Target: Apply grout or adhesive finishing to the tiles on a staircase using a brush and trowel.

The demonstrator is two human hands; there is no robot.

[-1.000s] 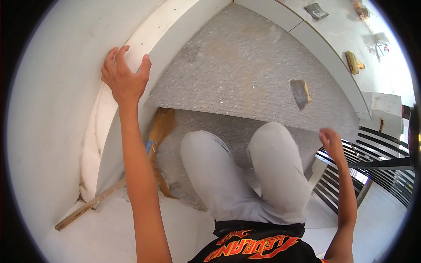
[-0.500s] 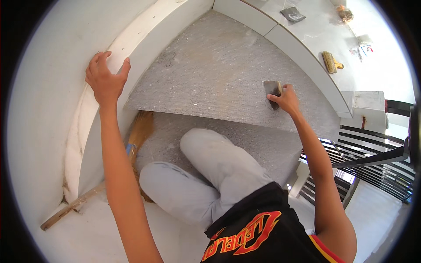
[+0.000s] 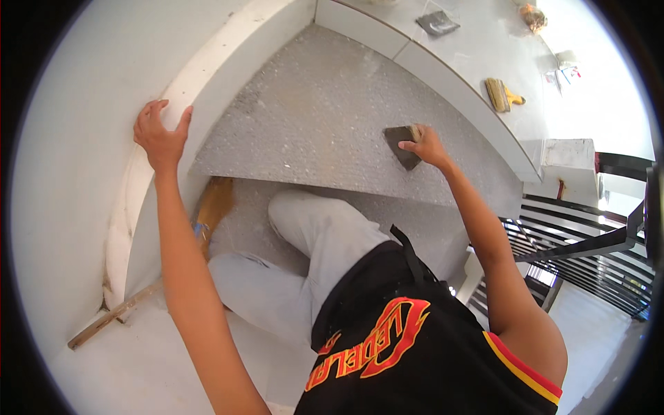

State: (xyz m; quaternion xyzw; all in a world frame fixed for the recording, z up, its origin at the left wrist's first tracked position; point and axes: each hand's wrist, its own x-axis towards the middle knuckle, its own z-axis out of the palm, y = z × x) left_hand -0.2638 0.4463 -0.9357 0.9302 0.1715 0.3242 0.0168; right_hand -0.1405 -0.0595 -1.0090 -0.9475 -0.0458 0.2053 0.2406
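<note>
My right hand [image 3: 430, 148] is closed around a scraper [image 3: 400, 145] with a wide dark grey blade and a tan grip edge. Its blade lies at the surface of a speckled grey stair step [image 3: 311, 104]; whether it presses on it I cannot tell. My left hand [image 3: 160, 140] rests with fingers spread on the white ledge [image 3: 185, 81] along the left wall, holding nothing. Below the step's front edge, my bent knees are over a lower grey step [image 3: 373, 202].
On the tiled upper step lie a yellow-handled brush [image 3: 503, 95], a dark grey flat piece [image 3: 438, 23] and an orange-brown bundle [image 3: 533, 18]. A black railing [image 3: 577, 243] stands at right. A broom [image 3: 216, 202] and a wooden strip [image 3: 114, 318] are at lower left.
The whole view has shifted, with more of my shirt showing. My right hand and the scraper have moved slightly left over the step. My left hand stays on the ledge.
</note>
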